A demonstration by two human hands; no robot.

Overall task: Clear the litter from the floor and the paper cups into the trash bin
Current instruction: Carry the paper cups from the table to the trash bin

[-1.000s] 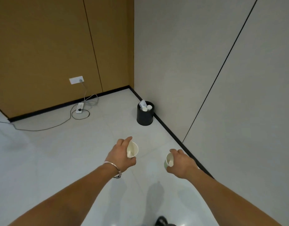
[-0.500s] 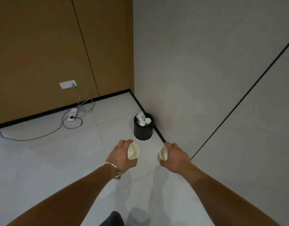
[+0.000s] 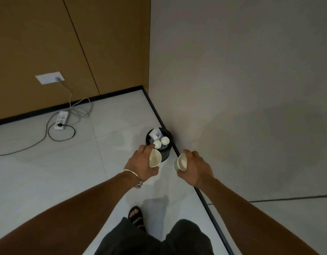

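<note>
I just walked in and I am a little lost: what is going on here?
A person stands near a black bin by the wall. The left hand holds one cup, the right hand a second cup. Neither is dropped yet; the bin already contains two cups and paper.

Both bare arms stretched forward, grips side by side.
Left grip [image 3: 140, 165] has its fingers curled round the left cup [image 3: 155, 158]; right grip [image 3: 196, 167] is curled round the right cup [image 3: 181, 162].
</note>
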